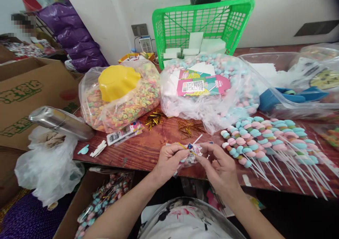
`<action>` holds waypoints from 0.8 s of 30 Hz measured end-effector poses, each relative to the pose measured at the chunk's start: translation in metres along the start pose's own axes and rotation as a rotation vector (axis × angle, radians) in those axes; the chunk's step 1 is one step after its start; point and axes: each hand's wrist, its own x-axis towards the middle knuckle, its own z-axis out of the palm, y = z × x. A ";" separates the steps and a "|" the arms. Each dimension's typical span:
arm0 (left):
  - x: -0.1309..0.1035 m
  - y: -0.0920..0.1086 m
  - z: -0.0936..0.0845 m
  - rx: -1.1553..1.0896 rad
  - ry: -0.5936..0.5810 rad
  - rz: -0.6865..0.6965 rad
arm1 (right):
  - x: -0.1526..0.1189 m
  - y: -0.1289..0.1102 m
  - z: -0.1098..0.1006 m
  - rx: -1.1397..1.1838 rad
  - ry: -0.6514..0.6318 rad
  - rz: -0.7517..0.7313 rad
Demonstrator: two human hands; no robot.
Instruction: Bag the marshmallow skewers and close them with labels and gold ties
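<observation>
My left hand (168, 161) is closed at the table's front edge, thumb and fingers pinching the gathered part of a clear printed candy bag (195, 150). A thin gold twist tie (181, 145) shows at its fingertips. On the other side, my right hand (221, 166) pinches near the same spot; which part it grips is partly hidden. A white stick (197, 139) sticks out above the bag. Just beyond lie loose gold twist ties (188, 128) and a denser gold bunch (154, 119). Marshmallow skewers (272, 140) on white sticks are heaped to the right.
Behind stand a bag of ring candies (124, 104) with a yellow bowl (116, 81), a bag of marshmallows (238, 87) and a green crate (156, 30). A steel flask (63, 124) lies tilted at left. Below the edge, a carton (71, 203) holds wrapped skewers.
</observation>
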 end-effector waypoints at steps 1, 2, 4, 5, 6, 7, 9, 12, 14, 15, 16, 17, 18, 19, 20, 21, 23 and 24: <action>0.000 0.001 0.001 0.029 -0.020 0.049 | -0.001 0.001 -0.001 0.071 -0.011 0.088; 0.001 0.002 0.003 0.062 -0.045 0.102 | -0.002 0.002 -0.002 0.140 -0.038 0.172; 0.002 0.004 0.008 0.125 -0.104 0.200 | -0.001 0.005 -0.006 0.248 -0.112 0.290; 0.002 0.006 0.010 0.149 -0.131 0.231 | 0.000 0.008 -0.009 0.280 -0.150 0.323; 0.002 0.008 0.013 0.165 -0.155 0.241 | 0.001 0.010 -0.014 0.301 -0.195 0.343; 0.002 0.010 0.015 0.166 -0.181 0.216 | 0.002 0.012 -0.019 0.317 -0.245 0.354; 0.002 0.013 0.019 0.116 -0.250 0.044 | 0.004 0.015 -0.030 0.354 -0.357 0.375; 0.004 0.013 0.020 -0.004 -0.383 -0.330 | 0.005 0.011 -0.044 0.373 -0.480 0.375; 0.007 0.012 0.018 -0.041 -0.493 -0.506 | 0.003 0.004 -0.052 0.267 -0.536 0.197; 0.009 0.011 0.017 -0.050 -0.555 -0.577 | 0.000 0.000 -0.055 0.166 -0.547 0.033; 0.010 0.010 0.015 -0.059 -0.619 -0.645 | -0.002 -0.005 -0.058 0.046 -0.548 -0.160; 0.011 0.010 0.014 -0.072 -0.681 -0.706 | -0.006 -0.009 -0.060 -0.075 -0.537 -0.352; 0.012 0.010 0.013 -0.086 -0.741 -0.760 | -0.009 -0.012 -0.062 -0.177 -0.517 -0.513; 0.013 0.011 0.012 -0.095 -0.801 -0.803 | -0.012 -0.015 -0.063 -0.246 -0.498 -0.621; 0.014 0.012 0.012 -0.094 -0.858 -0.832 | -0.015 -0.018 -0.064 -0.292 -0.491 -0.687; 0.015 0.013 0.012 -0.082 -0.912 -0.852 | -0.016 -0.020 -0.065 -0.317 -0.494 -0.724; 0.017 0.016 0.014 -0.013 -1.007 -0.873 | -0.017 -0.023 -0.065 -0.331 -0.547 -0.758; 0.018 0.016 0.015 0.037 -1.051 -0.878 | -0.016 -0.025 -0.066 -0.331 -0.592 -0.773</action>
